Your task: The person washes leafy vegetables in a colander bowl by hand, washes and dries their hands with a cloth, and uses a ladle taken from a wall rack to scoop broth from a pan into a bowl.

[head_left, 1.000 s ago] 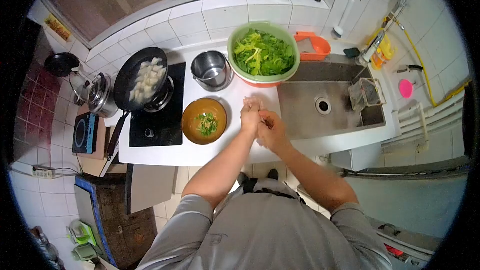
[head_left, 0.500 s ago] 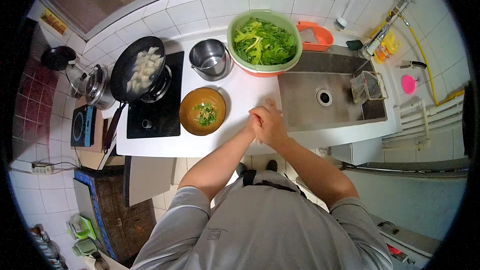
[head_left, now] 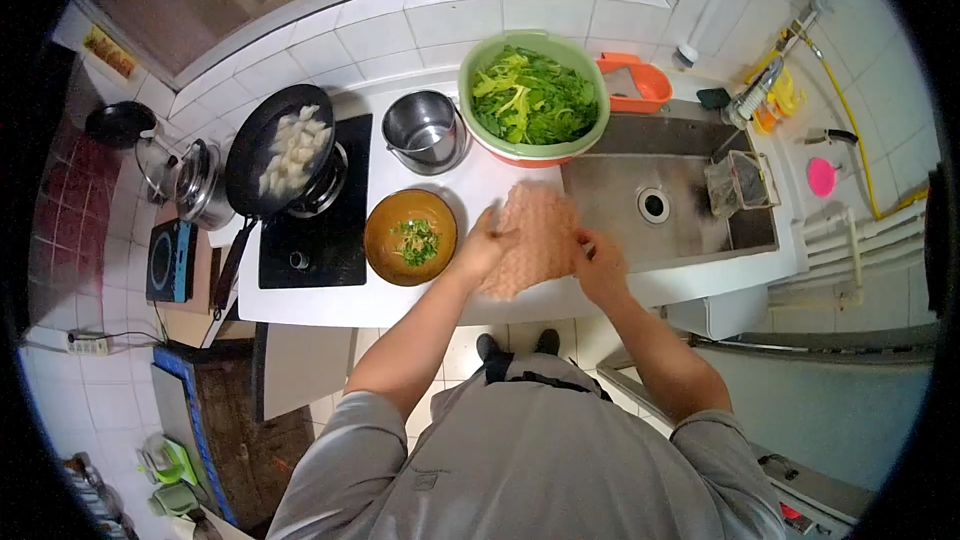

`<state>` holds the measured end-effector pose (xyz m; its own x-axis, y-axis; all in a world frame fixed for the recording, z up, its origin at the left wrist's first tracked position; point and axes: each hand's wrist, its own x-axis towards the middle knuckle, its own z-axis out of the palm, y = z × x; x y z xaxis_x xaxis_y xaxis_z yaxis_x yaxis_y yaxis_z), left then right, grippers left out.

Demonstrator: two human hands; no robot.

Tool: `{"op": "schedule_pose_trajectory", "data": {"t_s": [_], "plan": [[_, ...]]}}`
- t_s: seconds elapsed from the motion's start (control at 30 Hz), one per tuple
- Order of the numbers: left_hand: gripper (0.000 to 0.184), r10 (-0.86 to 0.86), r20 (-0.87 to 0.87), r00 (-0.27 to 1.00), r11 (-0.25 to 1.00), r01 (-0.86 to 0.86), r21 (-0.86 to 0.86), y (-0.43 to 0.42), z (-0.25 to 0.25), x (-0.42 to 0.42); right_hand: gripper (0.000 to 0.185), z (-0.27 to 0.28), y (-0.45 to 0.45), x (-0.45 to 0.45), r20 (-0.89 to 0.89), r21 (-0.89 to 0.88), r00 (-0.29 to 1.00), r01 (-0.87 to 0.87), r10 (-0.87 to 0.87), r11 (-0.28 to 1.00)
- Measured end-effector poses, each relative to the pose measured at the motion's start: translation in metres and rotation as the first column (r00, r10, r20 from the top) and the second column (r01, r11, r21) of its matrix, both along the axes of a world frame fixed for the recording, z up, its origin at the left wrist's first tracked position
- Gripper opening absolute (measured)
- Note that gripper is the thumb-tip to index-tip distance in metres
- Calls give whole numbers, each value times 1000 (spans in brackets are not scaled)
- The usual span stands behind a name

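A pinkish, textured cloth [head_left: 533, 245] is spread out over the white counter in front of me, its outline a little blurred. My left hand [head_left: 487, 248] grips its left side, close to a brown bowl [head_left: 376, 230] that holds chopped green and pale bits. On the opposite side, near the sink's front edge, my right hand [head_left: 601, 268] pinches the cloth's right edge. Beyond the cloth stands a green basin [head_left: 597, 125] full of leafy greens, resting on a reddish one. Whether the cloth touches the counter, I cannot tell.
A black wok [head_left: 240, 175] with white pieces sits on the cooktop [head_left: 340, 265] at left, handle toward me. A steel pot [head_left: 423, 125] stands behind the bowl. To the right lies the steel sink [head_left: 620, 230], with a mesh strainer [head_left: 738, 183] inside and an orange container [head_left: 650, 90] behind.
My hands were clasped together over the counter; now they are apart, with the cloth stretched between them. The view has tilted slightly.
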<state>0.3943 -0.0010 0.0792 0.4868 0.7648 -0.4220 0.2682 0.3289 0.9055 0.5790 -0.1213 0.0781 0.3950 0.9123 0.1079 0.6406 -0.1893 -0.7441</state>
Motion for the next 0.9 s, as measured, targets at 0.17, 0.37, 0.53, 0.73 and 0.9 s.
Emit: {"op": "schedule_pose_trajectory", "data": {"t_s": [0.17, 0.37, 0.53, 0.73, 0.9], "plan": [[62, 124, -357, 926, 710, 169, 684, -53, -44, -17, 31, 4, -32, -4, 177, -210, 980, -53, 91, 976], [59, -170, -457, 873, 569, 466, 678, -62, -77, 15, 43, -53, -19, -13, 145, -127, 943, -282, 299, 951], [80, -58, -633, 772, 500, 572, 651, -34, -79, 5, 54, -93, -8, -37, 425, -115, 834, -337, 353, 934], [84, 141, -671, 728, 620, 463, 633, -8, -82, 5, 68, -82, 45, -18, 323, -256, 797, -445, 510, 858], [63, 142, -623, 769, 400, 531, 747, -21, -110, 0, 62, -96, 70, -10, 446, -128, 738, -508, 507, 852]]}}
